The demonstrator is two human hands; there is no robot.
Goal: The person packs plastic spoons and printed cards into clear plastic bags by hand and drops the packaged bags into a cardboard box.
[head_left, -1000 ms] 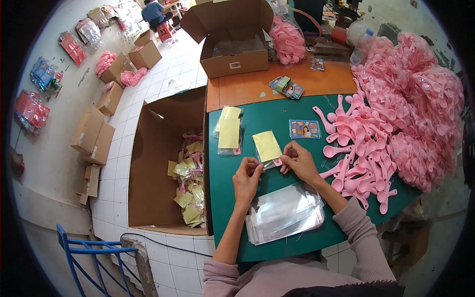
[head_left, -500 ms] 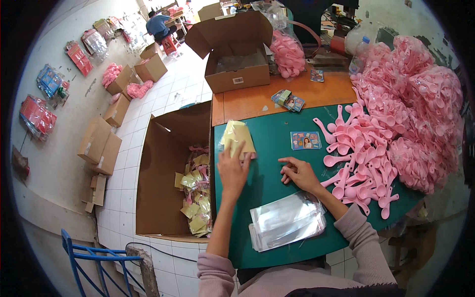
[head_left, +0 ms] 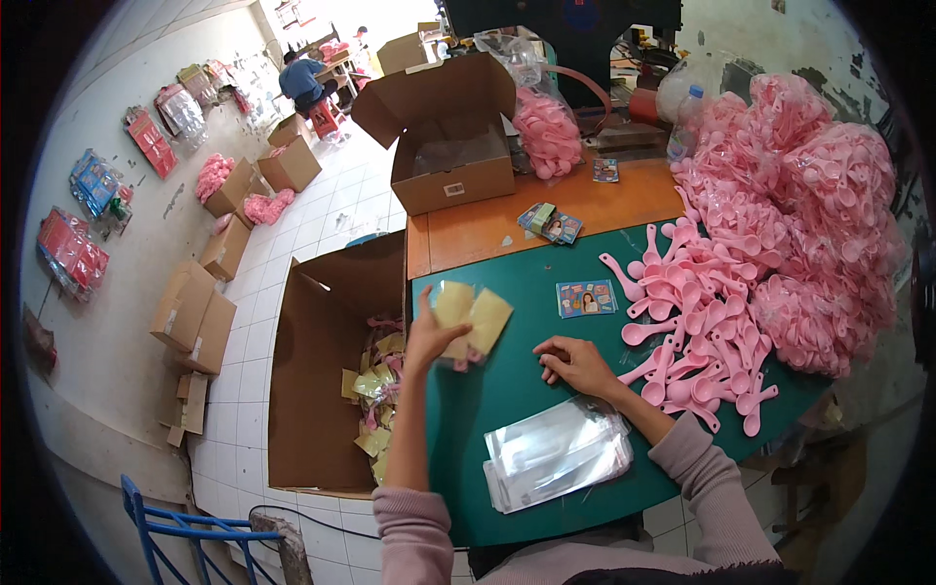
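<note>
My left hand [head_left: 427, 336], at the left edge of the green table [head_left: 487, 419], grips several clear plastic packets with yellow cards [head_left: 468, 317]. Bits of pink show at their lower ends. My right hand [head_left: 580, 368] hovers over or rests on the table, which I cannot tell; its fingers are loosely curled and nothing shows in them. Just below it lies a stack of clear plastic bags [head_left: 556, 453]. Beyond it sits a small stack of printed picture cards [head_left: 587, 298]. To its right spreads a heap of loose pink spoons [head_left: 697, 312].
A deep cardboard box [head_left: 322, 390] with yellow-card packets inside stands against the table's left side. Bagged pink spoons [head_left: 829, 195] pile up at the right. An open carton [head_left: 453, 185] and banded cards [head_left: 551, 223] occupy the orange surface. A person [head_left: 304, 83] sits far back.
My left hand has closed round the yellow-card packets and lifted them; they now fan apart in its grip. My right hand stays near the plastic bags. The view has shifted slightly.
</note>
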